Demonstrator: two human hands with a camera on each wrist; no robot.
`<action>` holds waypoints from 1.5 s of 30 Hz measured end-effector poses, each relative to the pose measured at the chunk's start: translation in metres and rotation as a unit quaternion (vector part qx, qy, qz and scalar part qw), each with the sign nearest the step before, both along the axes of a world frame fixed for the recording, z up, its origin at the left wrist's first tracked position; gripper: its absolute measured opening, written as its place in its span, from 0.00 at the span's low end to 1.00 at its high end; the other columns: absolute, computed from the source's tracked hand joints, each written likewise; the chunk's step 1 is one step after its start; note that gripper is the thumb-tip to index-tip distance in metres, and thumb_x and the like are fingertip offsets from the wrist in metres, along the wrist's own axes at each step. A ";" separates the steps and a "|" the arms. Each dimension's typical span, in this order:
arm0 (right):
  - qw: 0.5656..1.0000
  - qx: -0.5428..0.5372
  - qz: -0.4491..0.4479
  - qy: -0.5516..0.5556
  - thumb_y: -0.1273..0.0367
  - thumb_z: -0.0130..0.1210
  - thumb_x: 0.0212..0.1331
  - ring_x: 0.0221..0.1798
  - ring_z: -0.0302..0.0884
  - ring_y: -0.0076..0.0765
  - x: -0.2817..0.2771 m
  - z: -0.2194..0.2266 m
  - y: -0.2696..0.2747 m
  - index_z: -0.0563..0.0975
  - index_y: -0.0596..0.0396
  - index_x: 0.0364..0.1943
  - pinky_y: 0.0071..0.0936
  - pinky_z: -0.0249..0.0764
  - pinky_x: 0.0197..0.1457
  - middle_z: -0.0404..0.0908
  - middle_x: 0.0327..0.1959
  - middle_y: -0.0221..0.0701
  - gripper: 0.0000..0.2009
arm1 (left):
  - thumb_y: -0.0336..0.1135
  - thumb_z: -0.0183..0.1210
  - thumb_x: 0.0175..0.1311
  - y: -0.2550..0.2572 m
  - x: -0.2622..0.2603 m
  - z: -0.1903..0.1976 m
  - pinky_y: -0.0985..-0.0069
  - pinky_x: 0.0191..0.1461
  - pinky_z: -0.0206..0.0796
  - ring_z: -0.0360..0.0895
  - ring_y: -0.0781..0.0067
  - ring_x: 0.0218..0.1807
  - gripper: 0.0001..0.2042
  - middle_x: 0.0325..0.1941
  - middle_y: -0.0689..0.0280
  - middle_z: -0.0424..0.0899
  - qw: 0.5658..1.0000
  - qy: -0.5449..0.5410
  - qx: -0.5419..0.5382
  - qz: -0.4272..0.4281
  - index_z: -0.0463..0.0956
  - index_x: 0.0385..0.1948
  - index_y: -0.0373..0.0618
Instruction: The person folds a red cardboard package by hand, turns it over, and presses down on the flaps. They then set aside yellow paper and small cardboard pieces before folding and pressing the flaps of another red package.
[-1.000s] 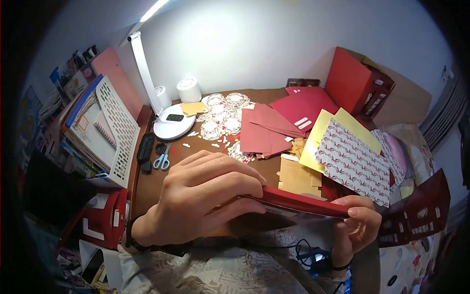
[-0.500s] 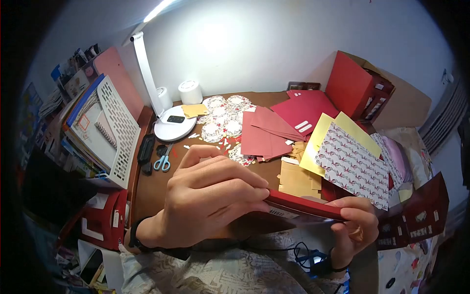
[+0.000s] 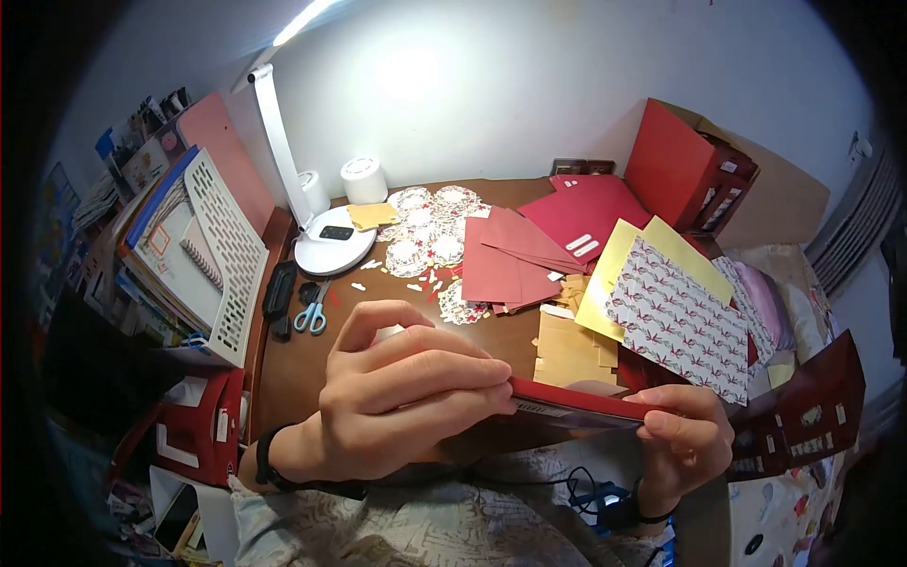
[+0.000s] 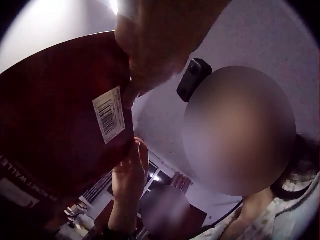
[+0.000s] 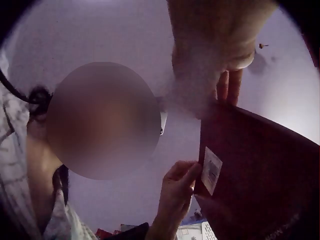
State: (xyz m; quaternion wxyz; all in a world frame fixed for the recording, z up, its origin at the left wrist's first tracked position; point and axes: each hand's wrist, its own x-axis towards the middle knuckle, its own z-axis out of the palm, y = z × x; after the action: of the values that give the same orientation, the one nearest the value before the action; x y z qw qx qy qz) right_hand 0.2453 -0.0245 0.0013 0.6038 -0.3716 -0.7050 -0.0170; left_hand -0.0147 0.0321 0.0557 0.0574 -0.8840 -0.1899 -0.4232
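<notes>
Both hands hold a dark red flat packet (image 3: 576,401) up near the body, seen almost edge-on in the head view. The left hand (image 3: 406,392) pinches its left end between fingers and thumb. At the other end, the right hand (image 3: 688,437) grips with thumb and fingers. A white barcode label (image 4: 109,115) is on the packet's face in the left wrist view; the same label (image 5: 212,171) appears in the right wrist view near the packet's edge.
Behind the hands lie red envelopes (image 3: 510,260), tan envelopes (image 3: 572,352), patterned paper (image 3: 680,317), round floral cutouts (image 3: 430,227) and blue-handled scissors (image 3: 310,318). A white lamp (image 3: 335,250) stands back left, a file rack (image 3: 222,265) at left, a red box (image 3: 671,161) at back right.
The packet and both hands have shifted slightly left and down in the head view. Both hands still hold the packet.
</notes>
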 end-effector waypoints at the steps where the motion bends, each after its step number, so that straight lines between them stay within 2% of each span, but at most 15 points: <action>1: 1.000 0.001 0.000 0.000 0.70 0.69 0.49 0.31 0.84 0.30 -0.004 0.001 0.000 0.81 0.47 0.37 0.22 0.74 0.30 0.86 0.36 0.34 0.11 | 0.34 0.73 0.44 0.000 0.000 -0.001 0.77 0.44 0.60 0.82 0.80 0.36 0.08 0.36 0.72 0.87 1.000 0.000 0.001 0.000 0.84 0.26 0.49; 3: 0.994 -0.029 0.026 0.098 0.71 0.69 0.48 0.31 0.84 0.30 -0.014 0.002 -0.001 0.82 0.47 0.36 0.22 0.74 0.29 0.86 0.36 0.34 0.10 | 0.34 0.73 0.44 -0.001 0.000 -0.003 0.77 0.44 0.60 0.83 0.79 0.36 0.08 0.37 0.72 0.87 1.000 -0.010 0.010 0.001 0.85 0.27 0.50; 4: 0.994 -0.028 0.027 0.098 0.71 0.69 0.48 0.31 0.84 0.30 -0.013 0.003 0.000 0.82 0.47 0.36 0.22 0.74 0.29 0.86 0.36 0.34 0.10 | 0.34 0.73 0.44 -0.001 0.001 -0.003 0.77 0.44 0.60 0.83 0.79 0.36 0.08 0.37 0.72 0.87 1.000 -0.010 0.011 0.002 0.85 0.27 0.50; 6: 1.000 -0.018 0.012 -0.010 0.72 0.68 0.48 0.31 0.84 0.31 -0.011 0.005 0.003 0.83 0.48 0.35 0.22 0.75 0.30 0.86 0.36 0.34 0.09 | 0.34 0.72 0.44 -0.003 0.001 -0.003 0.77 0.45 0.60 0.83 0.80 0.37 0.08 0.37 0.72 0.87 1.000 -0.011 0.016 0.011 0.85 0.27 0.50; 10: 1.000 -0.014 0.009 -0.022 0.74 0.67 0.47 0.31 0.84 0.31 -0.010 0.007 0.003 0.84 0.48 0.34 0.22 0.75 0.31 0.86 0.36 0.34 0.09 | 0.37 0.73 0.45 -0.001 -0.007 0.003 0.76 0.49 0.63 0.83 0.79 0.42 0.11 0.38 0.70 0.87 0.999 0.029 0.014 0.028 0.85 0.32 0.50; 12: 1.000 -0.012 -0.013 -0.014 0.76 0.66 0.47 0.32 0.83 0.31 -0.009 0.006 0.001 0.84 0.49 0.35 0.22 0.76 0.31 0.86 0.36 0.35 0.10 | 0.37 0.75 0.44 0.002 -0.015 0.007 0.71 0.54 0.69 0.83 0.71 0.47 0.18 0.41 0.64 0.87 0.998 -0.022 -0.051 0.033 0.83 0.39 0.46; 13: 1.000 -0.009 -0.005 -0.011 0.76 0.66 0.47 0.32 0.83 0.31 -0.009 0.004 0.001 0.84 0.49 0.35 0.22 0.76 0.31 0.86 0.36 0.35 0.10 | 0.37 0.75 0.44 0.004 -0.019 0.005 0.71 0.54 0.69 0.83 0.71 0.47 0.18 0.41 0.64 0.87 0.998 -0.020 -0.047 0.040 0.83 0.39 0.46; 15: 0.999 -0.031 -0.017 0.029 0.78 0.64 0.48 0.32 0.83 0.32 -0.009 0.001 0.002 0.83 0.50 0.35 0.23 0.77 0.33 0.85 0.35 0.37 0.10 | 0.34 0.74 0.45 0.013 -0.031 -0.006 0.67 0.55 0.73 0.81 0.65 0.52 0.20 0.45 0.61 0.86 0.972 -0.152 -0.180 -0.005 0.82 0.42 0.42; 16: 0.998 -0.040 -0.016 0.035 0.78 0.64 0.48 0.32 0.83 0.34 -0.010 0.003 0.001 0.83 0.51 0.34 0.25 0.78 0.35 0.85 0.34 0.38 0.09 | 0.30 0.74 0.44 0.019 -0.038 -0.011 0.68 0.55 0.75 0.82 0.61 0.52 0.22 0.46 0.58 0.86 0.968 -0.148 -0.200 -0.026 0.81 0.44 0.40; 21: 0.999 -0.032 -0.011 0.040 0.77 0.64 0.49 0.33 0.83 0.35 -0.007 -0.005 0.006 0.82 0.51 0.36 0.27 0.78 0.37 0.84 0.34 0.40 0.10 | 0.27 0.73 0.46 0.027 -0.051 -0.035 0.71 0.51 0.77 0.84 0.65 0.47 0.19 0.44 0.60 0.87 0.959 -0.174 -0.220 -0.044 0.81 0.43 0.39; 23: 0.999 -0.034 -0.014 0.037 0.76 0.64 0.50 0.33 0.84 0.36 -0.006 -0.005 0.007 0.81 0.50 0.36 0.27 0.78 0.38 0.84 0.34 0.40 0.09 | 0.25 0.72 0.47 0.028 -0.049 -0.038 0.75 0.46 0.79 0.85 0.67 0.43 0.17 0.41 0.60 0.87 0.951 -0.207 -0.220 -0.067 0.82 0.41 0.40; 26: 0.999 -0.027 -0.011 0.021 0.76 0.64 0.51 0.34 0.84 0.37 -0.004 -0.005 0.008 0.81 0.50 0.36 0.26 0.78 0.38 0.84 0.34 0.40 0.08 | 0.23 0.72 0.47 0.030 -0.049 -0.033 0.77 0.43 0.80 0.86 0.68 0.40 0.14 0.39 0.60 0.87 0.959 -0.191 -0.194 -0.079 0.83 0.38 0.40; 33: 1.000 -0.021 -0.015 0.000 0.72 0.64 0.55 0.34 0.83 0.37 -0.003 -0.006 0.010 0.80 0.49 0.37 0.27 0.78 0.37 0.83 0.35 0.40 0.07 | 0.23 0.71 0.48 0.031 -0.048 -0.036 0.77 0.41 0.80 0.86 0.69 0.40 0.11 0.38 0.58 0.87 0.946 -0.220 -0.220 -0.093 0.84 0.34 0.40; 35: 1.000 -0.020 0.007 -0.001 0.67 0.58 0.63 0.34 0.80 0.37 -0.004 -0.006 0.011 0.78 0.56 0.37 0.28 0.77 0.37 0.81 0.35 0.43 0.07 | 0.22 0.71 0.48 0.033 -0.048 -0.035 0.77 0.39 0.80 0.86 0.69 0.39 0.10 0.38 0.58 0.87 0.947 -0.219 -0.214 -0.100 0.84 0.34 0.40; 45: 1.000 -0.019 0.003 -0.003 0.70 0.58 0.63 0.34 0.79 0.37 -0.002 -0.006 0.013 0.78 0.56 0.38 0.27 0.76 0.38 0.81 0.35 0.43 0.05 | 0.22 0.71 0.48 0.029 -0.049 -0.032 0.77 0.40 0.81 0.86 0.70 0.39 0.10 0.38 0.58 0.87 0.932 -0.229 -0.262 -0.106 0.85 0.33 0.41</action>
State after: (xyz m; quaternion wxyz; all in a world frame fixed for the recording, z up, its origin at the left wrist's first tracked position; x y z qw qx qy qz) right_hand 0.2428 -0.0117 -0.0044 0.5945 -0.3808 -0.7082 -0.0023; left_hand -0.0633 0.0612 0.0238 -0.2662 -0.7617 -0.2067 -0.5534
